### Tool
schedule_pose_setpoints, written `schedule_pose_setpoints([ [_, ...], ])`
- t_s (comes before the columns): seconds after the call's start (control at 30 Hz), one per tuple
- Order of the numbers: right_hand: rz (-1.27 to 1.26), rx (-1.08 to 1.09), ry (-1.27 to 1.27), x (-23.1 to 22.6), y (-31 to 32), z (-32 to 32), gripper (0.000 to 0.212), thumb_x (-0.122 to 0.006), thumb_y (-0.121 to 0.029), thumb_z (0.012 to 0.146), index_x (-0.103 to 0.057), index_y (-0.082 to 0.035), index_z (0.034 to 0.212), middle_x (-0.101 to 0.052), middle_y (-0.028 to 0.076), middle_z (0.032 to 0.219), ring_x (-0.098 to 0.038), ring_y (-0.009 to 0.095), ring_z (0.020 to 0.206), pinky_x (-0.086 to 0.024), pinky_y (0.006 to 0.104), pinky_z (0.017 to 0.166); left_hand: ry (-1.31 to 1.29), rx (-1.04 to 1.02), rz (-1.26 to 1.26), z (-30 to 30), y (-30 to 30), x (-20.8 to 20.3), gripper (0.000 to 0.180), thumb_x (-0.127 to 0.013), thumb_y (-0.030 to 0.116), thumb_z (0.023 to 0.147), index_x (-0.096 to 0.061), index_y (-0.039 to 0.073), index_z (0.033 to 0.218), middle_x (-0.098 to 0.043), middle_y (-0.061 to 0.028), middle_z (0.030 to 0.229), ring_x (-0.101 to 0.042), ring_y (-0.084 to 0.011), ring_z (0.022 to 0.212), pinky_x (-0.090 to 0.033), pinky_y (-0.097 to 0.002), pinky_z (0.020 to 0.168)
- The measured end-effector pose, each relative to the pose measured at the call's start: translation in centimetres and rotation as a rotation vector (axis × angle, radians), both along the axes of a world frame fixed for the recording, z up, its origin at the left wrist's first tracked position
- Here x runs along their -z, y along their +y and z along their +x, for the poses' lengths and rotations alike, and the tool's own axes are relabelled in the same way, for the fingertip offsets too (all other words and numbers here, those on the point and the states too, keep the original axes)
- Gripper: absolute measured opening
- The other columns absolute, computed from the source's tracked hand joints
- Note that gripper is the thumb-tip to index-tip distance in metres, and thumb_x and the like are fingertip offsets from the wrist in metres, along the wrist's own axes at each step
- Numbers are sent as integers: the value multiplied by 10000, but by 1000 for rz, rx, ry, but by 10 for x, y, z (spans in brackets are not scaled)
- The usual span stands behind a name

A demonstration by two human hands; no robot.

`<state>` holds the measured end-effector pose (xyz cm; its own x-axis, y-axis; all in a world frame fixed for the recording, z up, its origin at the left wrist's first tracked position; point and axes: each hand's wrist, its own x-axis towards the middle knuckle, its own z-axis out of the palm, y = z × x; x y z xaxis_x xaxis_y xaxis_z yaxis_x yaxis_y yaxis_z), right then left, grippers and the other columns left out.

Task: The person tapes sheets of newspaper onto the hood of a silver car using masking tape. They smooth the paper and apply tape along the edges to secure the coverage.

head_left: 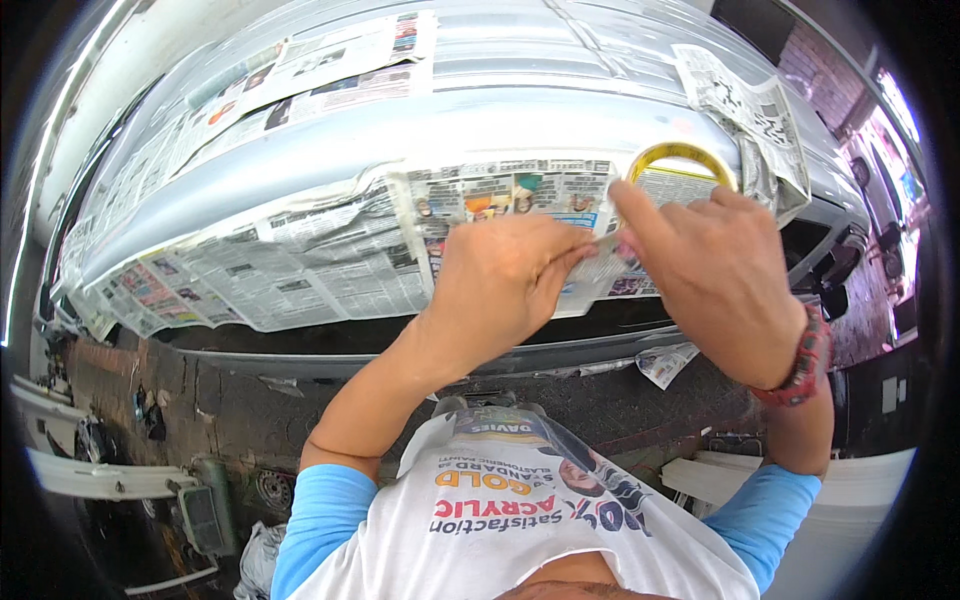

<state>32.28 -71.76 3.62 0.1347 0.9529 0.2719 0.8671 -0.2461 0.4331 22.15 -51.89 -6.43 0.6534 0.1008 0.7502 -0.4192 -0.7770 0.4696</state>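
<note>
My right hand (715, 265) grips a roll of masking tape (683, 150) with a yellow inner ring. The roll stands over the newspaper sheets (320, 265) that hang along the silver vehicle's side. Close by on its left, my left hand (505, 270) is closed, thumb and fingertips pinched together at a short pale strip (608, 243) between the hands, which looks like tape. The strip's exact edges are blurred, and a loose paper flap hangs just below it. A red watch sits on my right wrist.
The silver vehicle's roof (500, 115) fills the far side, with more newspaper (330, 60) at upper left and a crumpled sheet (745, 100) at right. A paper scrap (665, 363) lies low beside the vehicle. A wheel (273, 490) and a plastic bag (262, 560) are at lower left.
</note>
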Motion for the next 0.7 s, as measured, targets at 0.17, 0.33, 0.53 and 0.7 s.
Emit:
schedule_pose_setpoints([
  [0.17, 449, -56, 662, 62, -18, 25, 177, -673, -177, 1108, -618, -92, 1253, -593, 45, 686, -606, 214, 577, -465, 346, 577, 199, 148, -109, -2, -7, 6, 110, -824, 66, 966, -839, 19, 1064, -805, -162, 907, -776, -332, 766, -603, -392, 717],
  [0.33, 1521, -97, 1209, 84, -55, 54, 165, -602, -267, 1197, -591, -105, 1227, -546, -36, 683, -461, 41, 586, -394, 237, 545, 314, 150, 2, 9, -8, 1, 128, -776, 65, 1000, -831, 17, 1106, -813, -182, 1004, -787, -351, 876, -611, -414, 788],
  [0.53, 849, -11, 567, 52, -46, -5, 445, -850, -319, 991, -693, -84, 1334, -654, 66, 965, -615, 225, 841, -478, 377, 764, 510, 366, 19, 12, -13, -3, 494, -660, -81, 972, -722, 105, 1426, -726, -217, 1082, -735, -403, 997, -582, -464, 903],
  [0.7, 484, 96, 429, 54, -38, -16, 442, -911, -289, 829, -773, -109, 1208, -650, 130, 1093, -607, 360, 1015, -466, 497, 910, 472, 447, 50, 13, -7, 1, 573, -650, -90, 965, -689, 141, 1487, -702, -206, 1046, -726, -414, 949, -581, -480, 880],
])
